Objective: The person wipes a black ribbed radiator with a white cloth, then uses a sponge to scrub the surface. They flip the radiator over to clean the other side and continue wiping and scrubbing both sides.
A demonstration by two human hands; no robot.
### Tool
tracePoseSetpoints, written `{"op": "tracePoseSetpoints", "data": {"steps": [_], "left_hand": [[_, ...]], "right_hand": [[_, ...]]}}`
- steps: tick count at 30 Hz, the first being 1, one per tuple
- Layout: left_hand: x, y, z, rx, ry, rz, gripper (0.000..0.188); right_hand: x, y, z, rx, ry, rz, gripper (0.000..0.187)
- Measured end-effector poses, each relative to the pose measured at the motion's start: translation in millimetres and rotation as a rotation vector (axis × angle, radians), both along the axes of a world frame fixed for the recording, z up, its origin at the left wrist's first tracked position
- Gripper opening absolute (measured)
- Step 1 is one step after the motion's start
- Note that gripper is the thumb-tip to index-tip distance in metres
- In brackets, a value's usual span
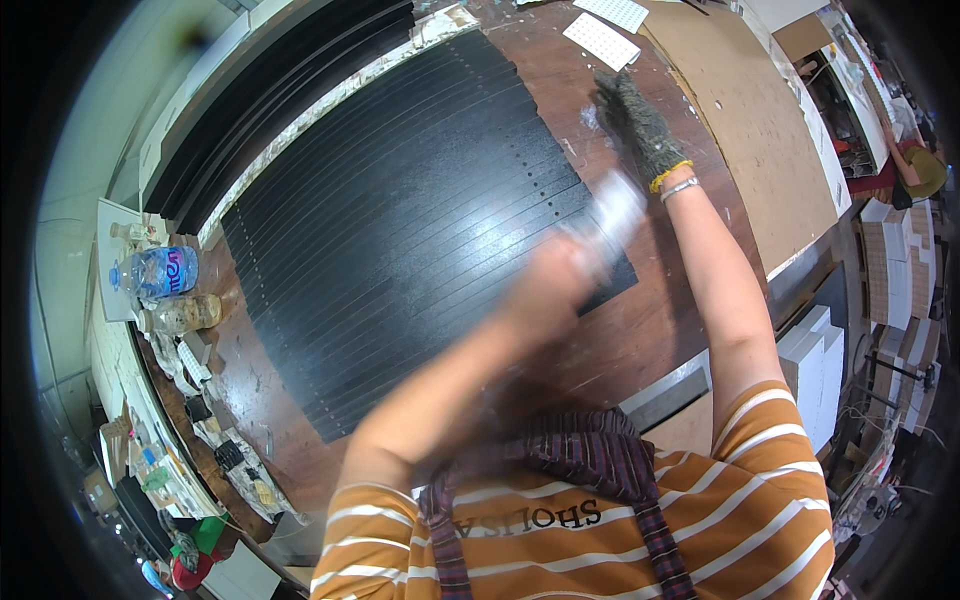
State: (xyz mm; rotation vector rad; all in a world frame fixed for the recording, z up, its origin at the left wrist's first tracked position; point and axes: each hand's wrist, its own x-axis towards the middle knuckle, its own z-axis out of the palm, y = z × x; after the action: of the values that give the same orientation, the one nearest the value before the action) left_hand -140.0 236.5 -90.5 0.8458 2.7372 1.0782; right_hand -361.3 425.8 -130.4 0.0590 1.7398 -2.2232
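Note:
My left hand (pixel 562 262) is bare and smeared by motion, reaching across the near right part of the black strips. In it is a white wad (pixel 612 215) that looks like cloth, too blurred to make out well. The black strips (pixel 400 200) lie side by side as one wide sheet on the brown table, with rows of small holes near both ends. My right hand (pixel 640 125) wears a dark grey knitted glove with a yellow cuff. It rests on the table just right of the strips, fingers stretched out, seemingly holding nothing.
More black strips (pixel 270 110) are stacked along the far left edge. A water bottle (pixel 165 272) and a jar (pixel 188 314) stand at the left. White perforated sheets (pixel 602 42) lie at the far side, and a brown board (pixel 750 130) at the right. Other people appear at the outer edges.

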Motion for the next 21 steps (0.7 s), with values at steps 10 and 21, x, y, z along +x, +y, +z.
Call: {"op": "tracePoseSetpoints", "data": {"steps": [10,21], "left_hand": [[93,-277,8,1.183,-0.058,0.998,0.035],[69,-490,-67,0.992,-0.236,1.3,0.051]], "right_hand": [[-54,-29,-55,0.856,0.815,0.351,0.054],[-146,-130,-58,0.195,0.33,0.261,0.049]]}}
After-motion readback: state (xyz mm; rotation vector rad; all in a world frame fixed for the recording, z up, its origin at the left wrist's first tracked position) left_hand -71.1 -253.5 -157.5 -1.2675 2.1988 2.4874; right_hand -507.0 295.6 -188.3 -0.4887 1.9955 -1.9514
